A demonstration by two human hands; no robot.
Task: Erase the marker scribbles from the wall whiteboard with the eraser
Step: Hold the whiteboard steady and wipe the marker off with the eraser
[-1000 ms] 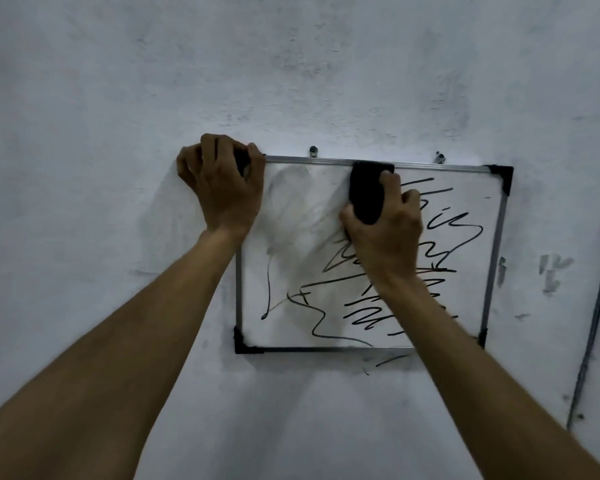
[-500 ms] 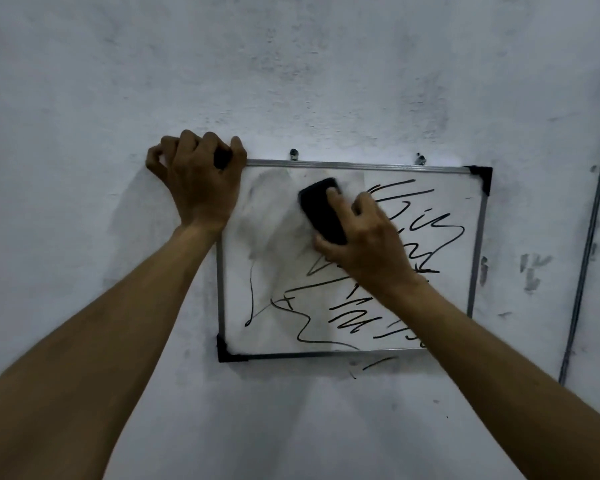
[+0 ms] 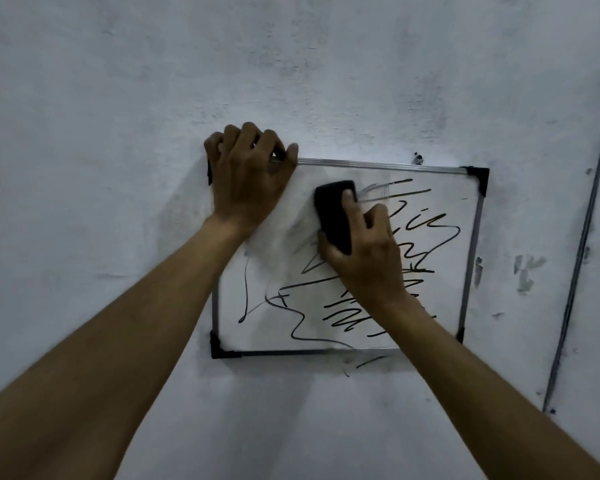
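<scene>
Black eraser (image 3: 335, 213), upper-centre on the wall whiteboard (image 3: 378, 165); right hand (image 3: 364, 258) wraps its fingers round it. Left hand (image 3: 250, 181) curls its fingers over the top-left frame corner, bracing. Scribbles (image 3: 426, 233) cover the right and lower board. Advice: press flat, overlap strokes rightward, stop at the frame; the wall (image 3: 291, 64) around should leave arm room.

whiteboard (image 3: 257, 337) corner beneath left hand (image 3: 250, 181), scribbles (image 3: 413, 192) behind right forearm (image 3: 465, 375)

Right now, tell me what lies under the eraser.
The eraser, held by the right hand, lies against the whiteboard; smeared scribbles show beside it. Ink directly beneath is hidden.
</scene>
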